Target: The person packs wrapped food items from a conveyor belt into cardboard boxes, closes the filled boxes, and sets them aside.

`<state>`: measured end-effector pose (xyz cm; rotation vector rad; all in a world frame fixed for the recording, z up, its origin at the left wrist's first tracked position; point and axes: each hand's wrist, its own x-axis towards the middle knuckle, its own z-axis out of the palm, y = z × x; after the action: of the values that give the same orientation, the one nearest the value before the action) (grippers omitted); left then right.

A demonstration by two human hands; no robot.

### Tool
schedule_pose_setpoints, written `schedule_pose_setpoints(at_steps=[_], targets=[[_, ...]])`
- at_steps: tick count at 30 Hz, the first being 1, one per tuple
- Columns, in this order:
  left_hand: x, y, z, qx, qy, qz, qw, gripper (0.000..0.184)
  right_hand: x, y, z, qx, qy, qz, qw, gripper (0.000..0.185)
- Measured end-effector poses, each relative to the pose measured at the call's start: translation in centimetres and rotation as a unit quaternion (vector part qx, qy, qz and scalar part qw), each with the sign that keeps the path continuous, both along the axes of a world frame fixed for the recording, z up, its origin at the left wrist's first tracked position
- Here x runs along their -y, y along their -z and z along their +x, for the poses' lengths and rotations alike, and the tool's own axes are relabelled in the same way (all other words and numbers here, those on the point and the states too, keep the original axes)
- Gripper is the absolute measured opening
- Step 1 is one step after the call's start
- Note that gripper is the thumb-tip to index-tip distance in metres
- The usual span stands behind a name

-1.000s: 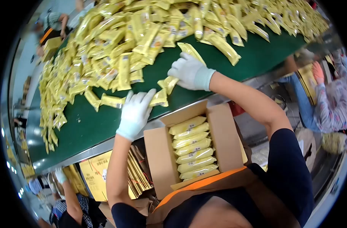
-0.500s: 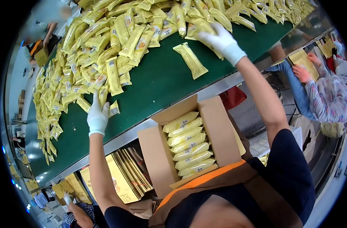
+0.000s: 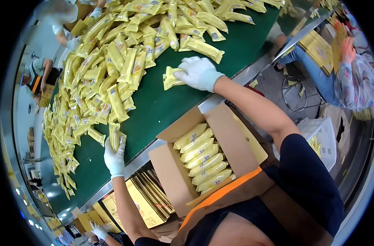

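Held the upright yellow packets (image 3: 115, 135) in the white-gloved left hand (image 3: 114, 159), with fingers nearly closed and thumb opposed, above the near edge of the green tabletop (image 3: 156, 108). Curled the fingers of the white-gloved right hand (image 3: 199, 74) around the end of a yellow packet (image 3: 171, 78), back of the hand upward; could not tell the exact count beneath the palm. Had a loose packet (image 3: 203, 49) just beyond the right hand's knuckles, at the border of the packet pile (image 3: 113, 61) heaped over the far and left parts of the green tabletop. Had an open cardboard box (image 3: 236, 141) near the body, below and between both hands, with boxed packets (image 3: 201, 153) laid side by side in a row. Had folded gold cartons (image 3: 144, 201) stacked left of the cardboard box, and a white crate (image 3: 327, 143) with some yellow wrappers inside over to the right. Worked near a seated co-worker (image 3: 357, 84) on the right, with a gold board in hand, and another person (image 3: 66, 35) across the pile, with an arm extended toward the packets.
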<state>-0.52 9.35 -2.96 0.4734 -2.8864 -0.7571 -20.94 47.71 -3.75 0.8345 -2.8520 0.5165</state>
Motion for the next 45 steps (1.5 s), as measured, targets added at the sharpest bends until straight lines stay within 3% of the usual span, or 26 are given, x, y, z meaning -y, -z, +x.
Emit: schedule_pose_setpoints(at_steps=[1, 3, 4, 7, 8, 9, 11, 14, 15, 17, 19, 21, 23, 24, 26, 27, 29, 33, 36, 37, 39, 40, 41, 42, 43, 45], targets=[[-0.6, 0.2, 0.0, -0.005, -0.020, -0.034, 0.999, 0.058, 0.9, -1.0, 0.2, 0.066, 0.022, 0.073, 0.995, 0.043], [-1.3, 0.9, -0.1, -0.072, 0.087, -0.205, 0.972, 0.058, 1.3, -2.1, 2.1, 0.059, -0.056, 0.128, 0.988, 0.043], [-1.7, 0.8, 0.2, -0.067, 0.105, -0.229, 0.966, 0.059, 0.7, -1.7, 3.0, -0.029, -0.113, 0.159, 0.980, 0.051], [-2.6, 0.6, 1.0, -0.028, 0.053, -0.256, 0.965, 0.059, -1.6, -3.6, 3.0, -0.089, -0.187, 0.099, 0.973, 0.060], [-2.4, 0.9, 1.2, -0.032, 0.048, -0.263, 0.963, 0.056, -2.5, -4.4, 2.9, -0.097, -0.154, 0.069, 0.981, 0.066], [-2.2, 1.1, 1.1, -0.028, 0.041, -0.248, 0.968, 0.055, -3.5, -3.9, 2.8, -0.132, -0.126, 0.047, 0.982, 0.067], [-2.0, 1.2, 1.1, -0.019, 0.030, -0.215, 0.976, 0.053, -4.6, -2.3, 2.9, -0.001, -0.062, 0.136, 0.989, 0.070], [-1.2, 0.6, 1.1, 0.019, 0.048, -0.081, 0.995, 0.049, -5.6, -3.9, 0.4, 0.227, -0.051, 0.062, 0.971, 0.073], [-0.2, 0.6, 1.2, 0.028, 0.063, -0.038, 0.997, 0.049, -5.7, -5.9, -0.5, 0.286, 0.005, 0.010, 0.958, 0.077], [0.7, -0.3, 0.9, 0.079, 0.068, 0.046, 0.993, 0.053, -6.7, -6.5, -3.7, 0.240, 0.087, -0.111, 0.961, 0.080], [0.4, -1.5, 0.1, 0.131, 0.040, 0.103, 0.985, 0.055, -7.7, -6.3, -6.4, 0.323, 0.077, -0.252, 0.909, 0.081], [2.5, -0.1, -0.2, 0.142, 0.056, 0.080, 0.985, 0.060, -7.1, -1.9, -7.7, 0.257, 0.070, -0.055, 0.962, 0.090], [2.6, -0.1, -0.4, 0.157, 0.091, 0.044, 0.982, 0.068, -4.2, -4.8, -3.8, 0.152, -0.009, 0.172, 0.973, 0.082], [1.4, -1.0, -0.1, 0.145, 0.090, 0.010, 0.985, 0.070, -3.2, -5.4, -2.4, 0.118, -0.025, 0.205, 0.971, 0.077], [-0.4, -1.4, 0.8, 0.177, 0.042, -0.041, 0.983, 0.073, -2.7, -5.6, -0.1, -0.006, -0.066, 0.221, 0.973, 0.070], [-1.8, -2.3, 1.0, 0.214, 0.023, -0.124, 0.969, 0.072, -3.0, -5.5, 0.3, -0.100, -0.081, 0.203, 0.971, 0.067], [-2.0, -0.2, 2.3, 0.155, 0.032, -0.210, 0.965, 0.073, -3.5, -3.9, 0.2, -0.161, -0.110, 0.149, 0.969, 0.065], [-4.1, 0.6, 3.0, 0.104, 0.042, -0.325, 0.939, 0.079, -3.4, -2.9, 1.1, 0.002, -0.100, 0.177, 0.979, 0.090], [-3.7, 0.7, 2.3, 0.096, 0.026, -0.213, 0.972, 0.080, -2.5, -4.7, 0.5, 0.109, -0.066, 0.155, 0.980, 0.092], [-3.0, 0.8, 1.9, 0.085, 0.022, -0.174, 0.981, 0.080, -2.7, -5.0, -0.1, 0.124, -0.078, 0.058, 0.988, 0.088], [-1.0, 2.8, 1.8, -0.072, -0.018, 0.044, 0.996, 0.066, -3.6, -8.0, 0.6, 0.098, -0.165, -0.078, 0.978, 0.087], [-2.3, 0.3, 2.0, -0.099, -0.043, 0.283, 0.953, 0.064, -4.0, -11.4, 2.7, 0.168, -0.201, -0.099, 0.960, 0.085], [-3.8, -2.5, 2.2, -0.118, -0.068, 0.505, 0.853, 0.062, -4.1, -14.6, 5.1, 0.240, -0.235, -0.119, 0.934, 0.084], [-3.5, -3.0, 3.0, -0.097, -0.099, 0.662, 0.736, 0.060, -3.8, -16.5, 7.0, 0.240, -0.300, -0.035, 0.923, 0.081], [-4.9, -5.0, 3.4, -0.101, -0.103, 0.731, 0.667, 0.059, -3.4, -17.6, 9.0, 0.235, -0.359, 0.049, 0.902, 0.078], [-5.7, -5.1, 3.7, -0.108, 0.006, 0.834, 0.541, 0.063, -1.1, -16.7, 13.8, 0.204, -0.437, 0.210, 0.850, 0.074]])
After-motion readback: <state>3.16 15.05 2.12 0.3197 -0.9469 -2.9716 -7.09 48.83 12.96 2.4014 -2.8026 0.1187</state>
